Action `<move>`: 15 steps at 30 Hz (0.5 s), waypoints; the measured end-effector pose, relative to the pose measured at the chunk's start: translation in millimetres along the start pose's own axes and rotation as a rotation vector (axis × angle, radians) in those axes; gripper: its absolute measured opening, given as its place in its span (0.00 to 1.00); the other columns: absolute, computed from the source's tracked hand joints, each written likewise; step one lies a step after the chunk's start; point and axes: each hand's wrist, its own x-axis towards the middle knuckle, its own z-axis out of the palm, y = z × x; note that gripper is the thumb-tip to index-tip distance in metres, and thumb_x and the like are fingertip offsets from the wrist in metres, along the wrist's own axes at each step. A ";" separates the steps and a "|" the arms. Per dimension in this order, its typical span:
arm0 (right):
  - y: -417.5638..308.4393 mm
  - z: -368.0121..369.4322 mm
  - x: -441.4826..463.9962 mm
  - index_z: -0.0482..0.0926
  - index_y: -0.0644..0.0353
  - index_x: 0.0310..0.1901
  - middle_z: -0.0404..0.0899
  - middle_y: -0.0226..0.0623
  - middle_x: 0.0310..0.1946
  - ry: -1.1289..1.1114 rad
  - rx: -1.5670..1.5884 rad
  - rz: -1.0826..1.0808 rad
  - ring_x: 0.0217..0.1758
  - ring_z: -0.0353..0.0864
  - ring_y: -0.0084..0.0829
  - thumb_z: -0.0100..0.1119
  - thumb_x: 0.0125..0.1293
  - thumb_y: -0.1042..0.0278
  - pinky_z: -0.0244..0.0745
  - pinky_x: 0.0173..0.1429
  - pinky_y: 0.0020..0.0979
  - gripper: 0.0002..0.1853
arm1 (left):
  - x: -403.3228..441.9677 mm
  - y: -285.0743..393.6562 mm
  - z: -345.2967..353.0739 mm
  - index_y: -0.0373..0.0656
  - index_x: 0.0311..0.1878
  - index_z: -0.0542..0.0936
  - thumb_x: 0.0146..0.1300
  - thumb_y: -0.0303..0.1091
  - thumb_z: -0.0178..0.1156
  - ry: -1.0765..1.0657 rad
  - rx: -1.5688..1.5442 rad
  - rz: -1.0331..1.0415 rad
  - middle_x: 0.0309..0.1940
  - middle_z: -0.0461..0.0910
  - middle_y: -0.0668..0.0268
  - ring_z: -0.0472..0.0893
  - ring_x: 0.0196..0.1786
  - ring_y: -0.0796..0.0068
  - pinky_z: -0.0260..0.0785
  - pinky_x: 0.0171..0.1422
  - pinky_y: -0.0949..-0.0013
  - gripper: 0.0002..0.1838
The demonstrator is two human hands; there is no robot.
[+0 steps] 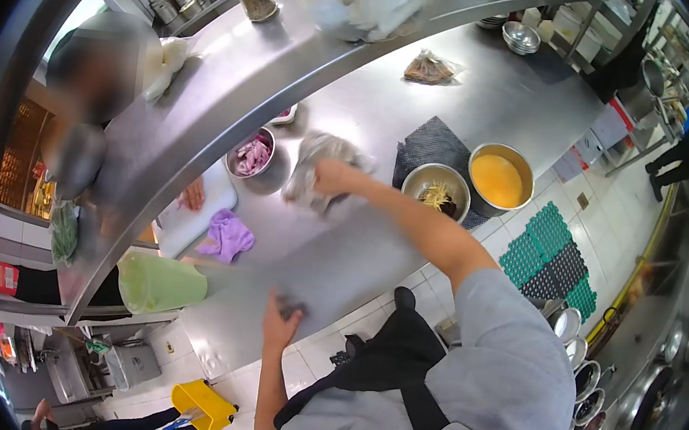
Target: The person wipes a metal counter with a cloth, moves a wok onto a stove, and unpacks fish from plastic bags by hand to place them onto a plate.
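My right hand [336,179] is closed on a crumpled greyish cloth [316,166], blurred by motion, on the steel counter [358,246]. Near the counter's front edge, my left hand [278,324] has its thumb and index finger apart; a dark blurred patch lies between them, and I cannot tell what it is. Left of the cloth stands a metal bowl of sliced purple-pink onion [252,155]. To the right are a bowl [437,193] with yellow shreds and something dark, and a pot of orange liquid [497,181], both by a black mesh mat [429,144].
A purple cloth [229,235] lies beside a white cutting board [202,208], where another person's hand [193,193] rests. A raised steel shelf [293,63] curves across the counter. A bag of brown food [429,68] sits farther back. A green bin [161,284] stands at left.
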 end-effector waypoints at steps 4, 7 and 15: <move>-31.9 -12.2 -34.9 0.85 0.63 0.38 0.84 0.43 0.27 -0.558 0.137 -0.156 0.30 0.85 0.35 0.61 0.55 0.62 0.79 0.34 0.38 0.14 | 24.3 54.4 9.3 0.37 0.79 0.50 0.53 0.38 0.74 0.259 0.073 0.218 0.73 0.58 0.38 0.66 0.72 0.43 0.70 0.67 0.55 0.56; 7.6 -57.2 -21.6 0.81 0.61 0.54 0.86 0.39 0.41 -0.777 0.204 -0.095 0.38 0.87 0.34 0.65 0.56 0.57 0.83 0.40 0.36 0.25 | 45.4 54.0 30.0 0.35 0.79 0.50 0.53 0.40 0.74 0.216 0.113 0.280 0.73 0.58 0.37 0.63 0.73 0.41 0.63 0.72 0.52 0.56; 275.9 -210.0 -7.7 0.81 0.64 0.51 0.85 0.51 0.42 0.550 0.158 0.518 0.45 0.85 0.44 0.61 0.56 0.68 0.79 0.48 0.39 0.20 | 46.7 82.4 72.6 0.30 0.76 0.54 0.52 0.47 0.74 0.195 0.369 0.275 0.72 0.59 0.37 0.61 0.73 0.37 0.51 0.79 0.48 0.56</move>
